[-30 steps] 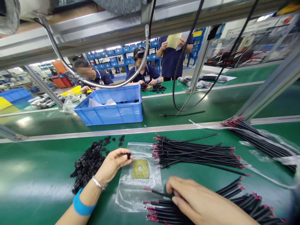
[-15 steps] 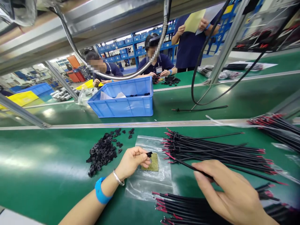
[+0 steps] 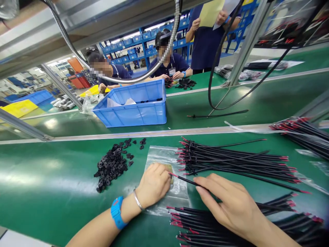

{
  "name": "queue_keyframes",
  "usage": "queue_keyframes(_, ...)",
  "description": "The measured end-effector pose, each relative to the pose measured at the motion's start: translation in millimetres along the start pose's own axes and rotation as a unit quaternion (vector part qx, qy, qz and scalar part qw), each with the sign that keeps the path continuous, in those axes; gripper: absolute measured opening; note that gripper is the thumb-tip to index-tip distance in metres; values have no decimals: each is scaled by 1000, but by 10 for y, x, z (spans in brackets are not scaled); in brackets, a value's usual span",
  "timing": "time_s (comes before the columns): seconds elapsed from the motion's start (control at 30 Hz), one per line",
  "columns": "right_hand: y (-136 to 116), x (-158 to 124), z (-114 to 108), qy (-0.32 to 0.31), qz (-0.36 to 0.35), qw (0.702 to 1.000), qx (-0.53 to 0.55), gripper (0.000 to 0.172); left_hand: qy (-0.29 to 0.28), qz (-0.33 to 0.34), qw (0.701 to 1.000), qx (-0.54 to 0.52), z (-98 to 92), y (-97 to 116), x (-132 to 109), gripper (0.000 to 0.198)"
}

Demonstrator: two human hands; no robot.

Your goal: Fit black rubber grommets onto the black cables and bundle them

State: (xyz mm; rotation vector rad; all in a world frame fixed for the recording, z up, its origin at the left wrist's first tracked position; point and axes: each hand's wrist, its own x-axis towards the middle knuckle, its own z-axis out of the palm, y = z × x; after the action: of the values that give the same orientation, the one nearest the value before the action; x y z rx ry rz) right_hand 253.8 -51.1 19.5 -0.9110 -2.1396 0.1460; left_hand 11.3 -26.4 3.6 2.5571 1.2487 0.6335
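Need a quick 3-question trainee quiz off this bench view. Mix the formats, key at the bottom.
1. True or false: the left hand partly hides the yellowish block from view.
2. Short answer: what does the right hand hold?
3. Fill in: as the camera sees it, the pile of small black parts lies to the ____ of the clear plastic bag.

Key:
1. True.
2. A black cable, its red end pointing toward the left hand.
3. Left.
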Motion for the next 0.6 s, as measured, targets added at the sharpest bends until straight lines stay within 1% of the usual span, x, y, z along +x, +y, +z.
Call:
queue_keyframes(0.03,-2,-6,12,-2,4,1000,0,18,10,-56,994,-98,0,11,4,8)
queue_keyframes(0.07,-5,-12,26,-4,9,1000,0,17,20,-119,970,-210,-3,25,10,7)
queue_keyframes(0.1,-7,-20,40,-6,13,1000,1,16,26,-180,930,-321,-9,42,16,7)
queue_keyframes(0.13,-8,-28,56,-8,17,1000,1,15,33,-230,879,-416,-16,62,23,10)
queue_keyframes(0.17,-9,-37,71,-10,18,1000,0,14,40,-266,829,-490,-24,84,31,13)
queue_keyframes(0.2,-10,-46,87,-12,19,1000,-2,14,51,-289,789,-540,-32,106,38,17)
queue_keyframes(0.23,-10,-54,100,-14,21,1000,-4,15,64,-303,760,-572,-40,126,44,20)
queue_keyframes(0.27,-10,-61,112,-17,23,1000,-7,15,75,-312,740,-592,-47,143,49,22)
queue_keyframes(0.33,-7,-67,124,-20,28,999,-14,16,92,-317,715,-616,-58,166,52,24)
queue_keyframes(0.4,-4,-62,124,-16,28,999,-23,17,97,-312,702,-633,-66,169,46,25)
queue_keyframes(0.5,5,-50,110,-3,24,999,-33,16,91,-295,698,-647,-77,148,25,27)
queue_keyframes(0.6,15,-50,95,8,26,999,-37,15,76,-275,706,-648,-87,115,-1,26)
